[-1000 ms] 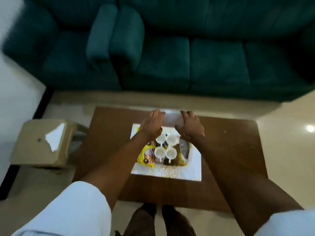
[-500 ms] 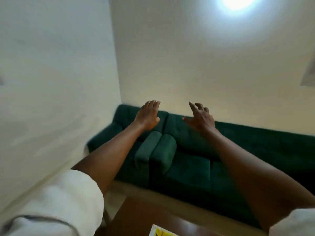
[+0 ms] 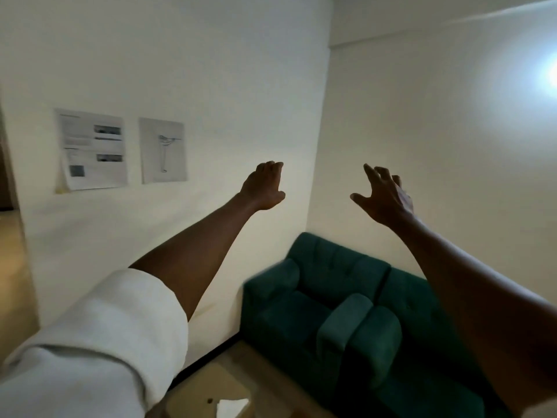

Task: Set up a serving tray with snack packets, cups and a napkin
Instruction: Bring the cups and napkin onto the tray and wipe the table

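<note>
Head view points up and away from the work: most of the frame is pale wall, with two printed sheets (image 3: 90, 149) pinned at the upper left and a bright lamp glare (image 3: 550, 75) at the right edge. Both arms reach out into the air. The left hand (image 3: 265, 187), just left of centre, holds nothing, its fingers loosely bent. The right hand (image 3: 382, 197), just right of centre, is also empty, its fingers spread wide and the thumb out to the side. The two hands are apart and touch nothing.

A green sofa (image 3: 328, 300) fills the lower right, and a cardboard box (image 3: 208, 390) peeks in at the bottom edge beside a white sleeve (image 3: 96, 336).

The tray, snack packets, cups and napkin are all out of the frame, and so is the surface that would carry them. How much is laid out cannot be told here. With both hands free and lifted clear, the arranging looks either finished or paused, but that is only a guess.
</note>
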A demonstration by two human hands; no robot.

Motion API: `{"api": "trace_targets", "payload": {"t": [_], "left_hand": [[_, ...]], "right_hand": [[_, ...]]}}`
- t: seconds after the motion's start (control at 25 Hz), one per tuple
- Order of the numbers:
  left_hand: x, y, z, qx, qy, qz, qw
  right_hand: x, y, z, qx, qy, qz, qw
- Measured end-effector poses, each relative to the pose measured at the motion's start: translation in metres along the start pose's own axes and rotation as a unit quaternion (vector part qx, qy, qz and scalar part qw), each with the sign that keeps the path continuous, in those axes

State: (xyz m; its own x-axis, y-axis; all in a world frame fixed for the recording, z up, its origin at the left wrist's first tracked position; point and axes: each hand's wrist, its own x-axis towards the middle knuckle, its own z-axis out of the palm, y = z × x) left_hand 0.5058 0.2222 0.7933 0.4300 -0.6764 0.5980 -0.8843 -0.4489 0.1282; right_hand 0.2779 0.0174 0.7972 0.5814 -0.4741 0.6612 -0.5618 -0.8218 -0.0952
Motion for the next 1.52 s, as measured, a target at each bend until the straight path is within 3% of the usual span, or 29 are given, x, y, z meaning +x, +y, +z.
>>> {"api": "trace_targets", "payload": {"t": [0.32, 0.56, 0.68, 0.84, 1.08, 1.28, 1.44, 1.52], "left_hand": [[-0.028, -0.154, 0.017, 0.010, -0.061, -0.030, 0.998], [-0.024, -0.212, 0.105, -0.026, -0.099, -0.066, 0.993], [-0.027, -0.231, 0.188, -0.047, -0.153, -0.101, 0.982], [-0.091, -0.246, 0.342, -0.093, -0.258, -0.150, 0.950], [-0.272, -0.253, 0.571, -0.160, -0.404, -0.249, 0.865], [-0.372, -0.281, 0.706, -0.167, -0.459, -0.270, 0.830], [-0.416, -0.293, 0.752, -0.163, -0.502, -0.247, 0.813], [-0.427, -0.291, 0.761, -0.138, -0.501, -0.220, 0.826]], "right_hand": [[0.028, -0.134, 0.086, 0.021, -0.044, 0.007, 0.999], [0.034, -0.146, 0.190, 0.082, -0.110, 0.065, 0.988], [0.023, -0.135, 0.287, 0.128, -0.172, 0.120, 0.969], [-0.051, -0.131, 0.447, 0.181, -0.302, 0.193, 0.916], [-0.262, -0.147, 0.673, 0.261, -0.452, 0.302, 0.798], [-0.389, -0.152, 0.800, 0.291, -0.481, 0.373, 0.738], [-0.429, -0.169, 0.848, 0.280, -0.461, 0.467, 0.700], [-0.438, -0.178, 0.860, 0.289, -0.452, 0.515, 0.668]]}}
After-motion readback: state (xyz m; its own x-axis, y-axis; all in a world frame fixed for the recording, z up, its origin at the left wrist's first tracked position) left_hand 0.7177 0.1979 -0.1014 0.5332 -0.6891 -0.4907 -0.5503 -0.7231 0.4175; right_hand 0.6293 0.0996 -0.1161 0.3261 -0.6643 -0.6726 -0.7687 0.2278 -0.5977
